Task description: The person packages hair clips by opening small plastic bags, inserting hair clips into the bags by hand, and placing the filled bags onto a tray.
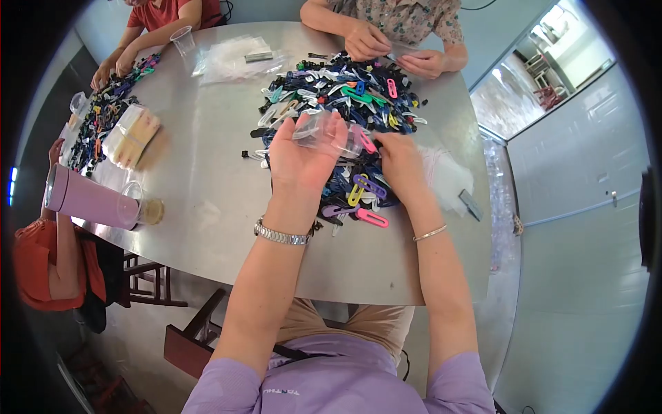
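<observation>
A clear plastic bag (318, 132) lies across the upturned palm of my left hand (303, 153), whose fingers curl over it. Close to the bag's right end is a pink clip (366, 142), touched by the fingertips of my right hand (402, 165), which are pressed together. Both hands are above a large pile of hair clips (338, 90), mostly dark blue, black and white. Near the pile's front edge are a yellow clip (356, 191), a purple clip (369, 186) and another pink clip (373, 218).
Across the metal table (207, 172), a person's hands (417, 61) hold a small clear bag. More people sit at the left. Stacks of clear bags (238, 56) (445, 176), a pink tumbler (89, 198), plastic cups (183, 40) and a second clip pile (103, 117) rest on it.
</observation>
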Tool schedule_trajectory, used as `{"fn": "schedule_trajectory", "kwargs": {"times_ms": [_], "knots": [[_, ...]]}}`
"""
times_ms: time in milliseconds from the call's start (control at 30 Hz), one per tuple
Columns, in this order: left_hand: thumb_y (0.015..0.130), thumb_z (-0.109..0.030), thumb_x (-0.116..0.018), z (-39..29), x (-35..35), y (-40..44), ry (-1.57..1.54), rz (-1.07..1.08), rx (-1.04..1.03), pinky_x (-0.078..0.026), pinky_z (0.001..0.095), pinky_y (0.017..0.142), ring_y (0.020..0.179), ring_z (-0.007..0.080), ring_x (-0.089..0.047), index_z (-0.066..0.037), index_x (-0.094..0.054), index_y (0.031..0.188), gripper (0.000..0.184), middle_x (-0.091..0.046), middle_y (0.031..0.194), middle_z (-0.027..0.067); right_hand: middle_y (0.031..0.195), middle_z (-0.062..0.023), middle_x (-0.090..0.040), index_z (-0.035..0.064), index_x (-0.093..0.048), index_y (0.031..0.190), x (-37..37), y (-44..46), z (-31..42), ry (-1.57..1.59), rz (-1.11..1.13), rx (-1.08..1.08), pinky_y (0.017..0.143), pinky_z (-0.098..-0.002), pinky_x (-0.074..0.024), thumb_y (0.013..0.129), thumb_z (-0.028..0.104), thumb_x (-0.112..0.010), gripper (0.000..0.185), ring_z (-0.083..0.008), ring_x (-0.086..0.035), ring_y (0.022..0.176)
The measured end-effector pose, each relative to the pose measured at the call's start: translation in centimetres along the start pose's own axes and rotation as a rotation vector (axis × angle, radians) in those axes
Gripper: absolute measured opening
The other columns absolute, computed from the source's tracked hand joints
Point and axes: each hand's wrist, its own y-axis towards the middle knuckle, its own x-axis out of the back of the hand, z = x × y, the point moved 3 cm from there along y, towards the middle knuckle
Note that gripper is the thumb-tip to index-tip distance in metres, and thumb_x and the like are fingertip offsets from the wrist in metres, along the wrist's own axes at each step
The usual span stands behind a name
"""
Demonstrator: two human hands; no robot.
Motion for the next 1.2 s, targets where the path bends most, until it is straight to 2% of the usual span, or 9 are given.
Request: {"fn": "schedule_trajectory", "kwargs": {"times_ms": [133, 233, 300, 533, 633, 700, 900, 1033, 1200], "knots": [[0.1, -0.028, -0.034, -0.6, -0.5, -0.1, 0.004, 0.013, -0.049, -0.046, 0.05, 0.087, 0.1, 0.0357, -0.053, -0.006, -0.039, 0.108, 0.024, -0.049, 0.109, 0.0218, 0.095, -0.0156, -0.066, 0.0042, -0.065, 0.099, 1.0, -0.4, -0.1, 0.061, 0.147, -0.132, 0.079, -0.038, -0.0487, 0.076, 0.003, -0.061, 0.023, -0.0329, -0.062, 0.088], [0.099, -0.027, -0.035, -0.7, -0.1, 0.1, -0.001, 0.0, -0.028, -0.046, 0.0494, 0.087, 0.1, 0.035, -0.053, -0.007, -0.039, 0.108, 0.023, -0.05, 0.108, 0.0207, 0.09, -0.0129, -0.067, 0.0033, -0.066, 0.097, 2.1, -0.9, -0.4, 0.052, -0.012, -0.191, 0.075, -0.0346, -0.0495, 0.077, 0.006, -0.062, 0.02, -0.0271, -0.063, 0.08], [0.099, -0.027, -0.036, -0.6, 0.0, 0.1, -0.043, 0.027, 0.003, -0.046, 0.0488, 0.087, 0.101, 0.0341, -0.053, -0.006, -0.04, 0.108, 0.023, -0.049, 0.108, 0.0195, 0.085, -0.0086, -0.067, 0.0031, -0.066, 0.098, 2.5, -1.2, -1.4, 0.232, -0.061, -0.451, 0.07, -0.0289, -0.0492, 0.079, 0.009, -0.063, 0.02, -0.0176, -0.062, 0.074], [0.099, -0.029, -0.036, 0.2, -0.1, -0.1, 0.02, 0.004, -0.001, -0.046, 0.0482, 0.086, 0.1, 0.0331, -0.052, -0.006, -0.043, 0.104, 0.024, -0.05, 0.106, 0.0174, 0.085, -0.0046, -0.066, 0.0025, -0.066, 0.1, 2.0, -1.6, -1.4, 0.331, -0.082, -0.42, 0.066, -0.0248, -0.0482, 0.08, 0.009, -0.063, 0.021, -0.0108, -0.06, 0.072], [0.099, -0.028, -0.037, 0.2, -0.1, -0.1, 0.03, -0.026, -0.014, -0.046, 0.0483, 0.086, 0.1, 0.0331, -0.052, -0.006, -0.043, 0.103, 0.024, -0.05, 0.105, 0.0175, 0.09, -0.0102, -0.066, 0.0018, -0.065, 0.098, 2.4, -1.5, -1.2, 0.489, -0.083, -0.501, 0.069, -0.0297, -0.0499, 0.079, 0.009, -0.064, 0.021, -0.0187, -0.063, 0.077], [0.099, -0.028, -0.038, 0.3, -0.2, -0.2, 0.027, 0.014, 0.012, -0.046, 0.0485, 0.086, 0.099, 0.0331, -0.052, -0.006, -0.044, 0.102, 0.023, -0.051, 0.105, 0.0181, 0.084, -0.001, -0.065, 0.0019, -0.064, 0.099, 2.5, -1.6, -1.2, 0.428, -0.033, -0.5, 0.068, -0.0227, -0.0474, 0.082, 0.009, -0.063, 0.019, -0.0072, -0.058, 0.072], [0.099, -0.026, -0.039, 0.6, -0.4, -0.5, 0.042, -0.036, 0.015, -0.046, 0.0482, 0.086, 0.097, 0.0326, -0.053, -0.007, -0.046, 0.099, 0.021, -0.051, 0.105, 0.0178, 0.081, 0.0001, -0.062, 0.0014, -0.062, 0.099, 2.1, -1.6, -1.6, 0.624, -0.117, -0.55, 0.067, -0.0221, -0.0462, 0.086, 0.006, -0.061, 0.014, -0.006, -0.055, 0.07], [0.099, -0.026, -0.039, 0.5, -0.2, -0.4, 0.04, -0.033, 0.02, -0.046, 0.0478, 0.087, 0.097, 0.0323, -0.053, -0.007, -0.046, 0.099, 0.021, -0.051, 0.105, 0.0177, 0.082, -0.0013, -0.062, 0.0015, -0.062, 0.099, 2.2, -1.7, -1.3, 0.596, -0.102, -0.571, 0.068, -0.0228, -0.0459, 0.086, 0.005, -0.059, 0.014, -0.0071, -0.055, 0.072], [0.098, -0.025, -0.039, 0.6, -0.2, -0.4, 0.058, -0.031, 0.007, -0.046, 0.0469, 0.086, 0.096, 0.0313, -0.053, -0.006, -0.045, 0.1, 0.019, -0.051, 0.106, 0.0182, 0.084, -0.0047, -0.062, 0.0009, -0.061, 0.101, 2.5, -1.6, -1.5, 0.288, -0.187, -0.372, 0.069, -0.0261, -0.0456, 0.087, 0.007, -0.057, 0.016, -0.0119, -0.056, 0.075]]}}
